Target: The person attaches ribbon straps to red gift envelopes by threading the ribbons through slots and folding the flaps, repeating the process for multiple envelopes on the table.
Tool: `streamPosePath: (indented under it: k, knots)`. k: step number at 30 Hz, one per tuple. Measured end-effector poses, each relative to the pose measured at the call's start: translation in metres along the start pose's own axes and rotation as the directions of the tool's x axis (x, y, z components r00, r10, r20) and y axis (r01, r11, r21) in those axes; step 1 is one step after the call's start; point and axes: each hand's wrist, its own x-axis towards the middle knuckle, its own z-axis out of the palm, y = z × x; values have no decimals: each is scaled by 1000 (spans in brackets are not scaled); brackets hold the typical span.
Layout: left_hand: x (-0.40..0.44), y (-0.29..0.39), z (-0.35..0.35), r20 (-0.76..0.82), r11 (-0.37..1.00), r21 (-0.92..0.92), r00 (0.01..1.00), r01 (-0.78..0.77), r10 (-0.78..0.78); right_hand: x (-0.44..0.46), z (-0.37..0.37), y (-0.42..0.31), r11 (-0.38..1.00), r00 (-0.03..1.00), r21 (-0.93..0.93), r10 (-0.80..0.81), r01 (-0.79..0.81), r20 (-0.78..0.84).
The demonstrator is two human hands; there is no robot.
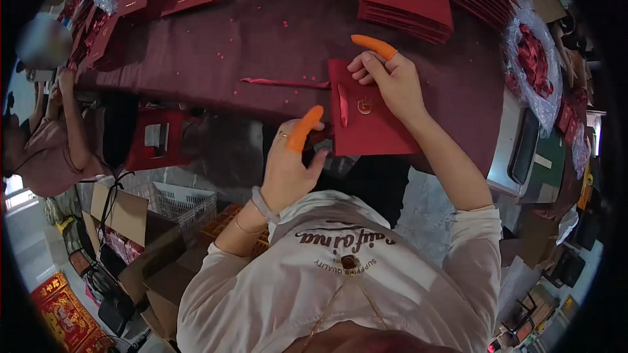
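Observation:
A red paper bag (376, 132) with a gold logo lies at the table's front edge, with a red ribbon loop (343, 106) on it. Another stretch of ribbon (284, 83) runs left from the bag across the cloth. My left hand (292, 157), in an orange finger cover, is beside the bag's lower left edge, its thumb and index finger apart. Over the bag's upper part is my right hand (391, 82). Its covered index finger sticks out, while the thumb presses against the curled fingers; whatever lies between them is too small to make out.
Stacks of red bags (405, 0) stand on the dark red tablecloth (261, 33) at the back. Plastic-wrapped red ribbon (533, 59) lies at the right. Another person (55, 137) is at the far left. Below are a white crate (173, 199) and cardboard boxes (121, 212).

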Motion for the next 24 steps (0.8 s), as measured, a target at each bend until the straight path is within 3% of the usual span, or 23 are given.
streamPosePath:
  k: [3,5,6,8,9,13,15,16,18,19,21,22,24]
  knots:
    - [-6,-9,15,-40,994,92,997,-60,63,-1,0,-1,1000,1000,-7,-14,14,-5]
    - [-13,-8,13,-122,1000,11,992,29,-28,-2,1,-1,1000,1000,-6,-10,10,-17]
    - [-15,-12,11,-163,977,127,968,-171,191,-1,1,-1,1000,1000,-4,-15,15,-25]
    - [-19,-19,-3,86,810,287,856,-511,510,1,1,3,1000,1000,14,-12,12,-8]
    - [-19,-29,-9,210,762,291,816,-578,539,1,1,4,999,1000,33,-16,15,15]
    - [-11,-39,-9,213,820,320,879,-475,427,-2,4,0,1000,1000,1,-7,7,27]
    - [-5,-29,-5,64,912,132,921,-388,383,-4,3,1,987,998,-160,-26,36,64]
    - [-7,-28,-6,46,922,110,928,-372,369,-5,3,-1,986,998,-160,-25,35,64]
    - [-7,-26,-9,-67,937,27,935,-347,348,-7,6,-8,927,980,-345,-91,149,179]
    - [-9,-27,-5,-130,966,-84,964,-246,234,-7,7,-8,860,972,-476,-85,183,220]
    - [-3,-22,8,-249,989,-109,966,-101,71,-8,9,-10,792,960,-557,-122,248,253]
    - [3,-22,11,-257,993,-9,960,-117,111,-9,9,-11,712,946,-631,-156,308,286]
    - [15,-17,18,-255,993,2,960,-115,112,-11,9,-13,711,945,-634,-138,304,298]
